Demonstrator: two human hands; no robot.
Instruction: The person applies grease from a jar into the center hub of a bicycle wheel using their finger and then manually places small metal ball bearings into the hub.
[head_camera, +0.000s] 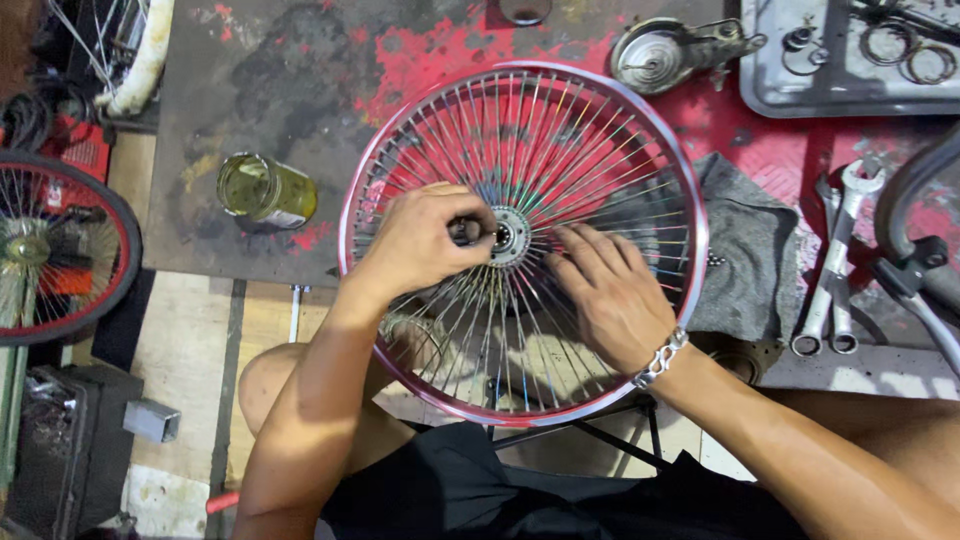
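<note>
Wheel (522, 240) lies flat over the near edge of the red-grey bench (300, 70), partly over the person's lap. Left hand (425, 240) is closed around a small dark tool at the hub (508, 236); what kind of tool, can't tell. Right hand (610, 295) lies open, fingers flat on the spokes just right of the hub, steadying. Spokes all laced, rim bare, no tyre; hub work looks underway, not finished. Jar (265, 190) left of the wheel, rag (745, 255) right, wrenches (838, 260) beyond.
</note>
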